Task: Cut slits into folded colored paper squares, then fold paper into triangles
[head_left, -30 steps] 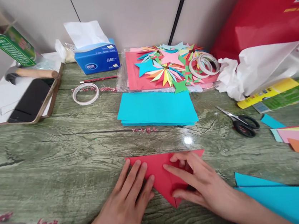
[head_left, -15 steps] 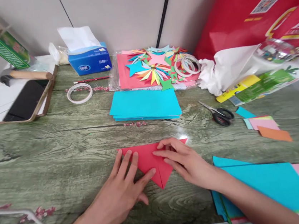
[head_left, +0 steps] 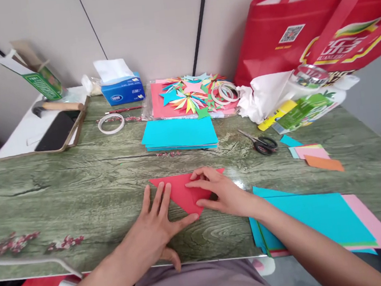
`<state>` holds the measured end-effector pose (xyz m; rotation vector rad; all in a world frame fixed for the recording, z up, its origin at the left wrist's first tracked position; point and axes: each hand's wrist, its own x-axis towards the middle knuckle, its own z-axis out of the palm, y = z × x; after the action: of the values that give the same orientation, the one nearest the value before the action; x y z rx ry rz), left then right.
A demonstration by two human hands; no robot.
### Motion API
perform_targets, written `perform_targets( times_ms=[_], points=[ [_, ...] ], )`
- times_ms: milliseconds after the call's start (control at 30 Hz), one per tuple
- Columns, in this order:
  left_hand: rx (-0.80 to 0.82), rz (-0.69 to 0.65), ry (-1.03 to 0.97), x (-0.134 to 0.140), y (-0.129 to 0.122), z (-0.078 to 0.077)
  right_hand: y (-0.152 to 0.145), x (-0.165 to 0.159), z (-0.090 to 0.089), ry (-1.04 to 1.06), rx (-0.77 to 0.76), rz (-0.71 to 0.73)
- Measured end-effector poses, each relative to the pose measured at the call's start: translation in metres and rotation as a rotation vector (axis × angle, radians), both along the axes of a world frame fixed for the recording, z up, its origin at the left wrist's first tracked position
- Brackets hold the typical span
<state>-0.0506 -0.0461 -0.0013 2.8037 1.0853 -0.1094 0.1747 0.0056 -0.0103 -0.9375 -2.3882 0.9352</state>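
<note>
A red sheet of paper (head_left: 182,192), folded into a triangle with its point toward me, lies flat on the table. My left hand (head_left: 152,227) is open, its fingers spread; the fingertips rest on the left part of the paper and the thumb reaches its lower point. Over the right part is my right hand (head_left: 223,192), its thumb and fingers apart, fingertips touching the surface. That hand covers some of the triangle's right side. Just beyond the paper sits a stack of blue paper (head_left: 179,133).
Scissors (head_left: 259,142) lie right of the stack, near small paper scraps (head_left: 315,152). More blue sheets (head_left: 309,216) are at the front right. Behind stand a tissue box (head_left: 122,90), a tape roll (head_left: 111,123), paper stars (head_left: 190,97), a glue stick (head_left: 276,115) and a red bag (head_left: 268,37).
My view has shifted, showing more of the table's front edge and the bag. My right thumb has moved lower on the triangle; the left hand stays spread over the paper.
</note>
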Motion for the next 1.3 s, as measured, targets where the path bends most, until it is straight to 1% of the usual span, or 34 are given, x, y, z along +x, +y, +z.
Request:
perform_targets(
  times_ms=[200,267,333,433,500,567,700,867,967,1033,1067,1167,1233,1300],
  points=[
    [-0.089,0.01,0.085,0.004,0.001,0.008,0.0,0.0,-0.002,0.007,0.021,0.004],
    [-0.102,0.015,0.082,0.003,0.002,0.008,-0.001,0.0,-0.003,0.012,0.02,-0.03],
    [-0.109,0.018,0.052,0.001,0.002,0.006,0.0,0.0,-0.006,0.002,0.068,-0.105],
    [-0.119,0.01,0.007,-0.004,0.001,0.003,0.0,0.001,-0.01,-0.055,0.211,-0.166],
    [-0.12,0.008,0.0,-0.005,0.001,0.001,-0.001,0.001,-0.011,-0.1,0.291,-0.142],
    [-0.115,0.007,-0.002,-0.006,0.001,0.0,-0.003,0.0,-0.011,-0.124,0.348,-0.088],
    [-0.1,0.01,-0.01,-0.006,0.0,-0.002,-0.01,-0.004,-0.006,-0.147,0.392,0.02],
    [-0.085,0.075,-0.046,-0.013,0.002,-0.009,-0.014,-0.008,-0.003,-0.186,0.365,0.012],
    [-0.05,0.124,-0.142,-0.019,0.003,-0.012,-0.015,-0.01,-0.005,-0.194,0.366,-0.012],
    [-0.038,0.203,-0.256,-0.021,0.002,-0.011,-0.015,-0.012,-0.005,-0.217,0.376,-0.036],
    [-0.042,0.267,-0.332,-0.021,0.003,-0.01,-0.015,-0.013,-0.003,-0.242,0.376,-0.058],
    [-0.082,0.55,-0.649,-0.017,0.009,-0.006,-0.013,-0.018,0.004,-0.347,0.346,-0.125],
    [-0.18,0.764,-0.939,-0.012,0.017,-0.002,-0.01,-0.021,0.009,-0.396,0.316,-0.138],
    [-0.351,0.963,-1.23,-0.006,0.026,0.002,-0.008,-0.024,0.012,-0.41,0.282,-0.133]
  ],
)
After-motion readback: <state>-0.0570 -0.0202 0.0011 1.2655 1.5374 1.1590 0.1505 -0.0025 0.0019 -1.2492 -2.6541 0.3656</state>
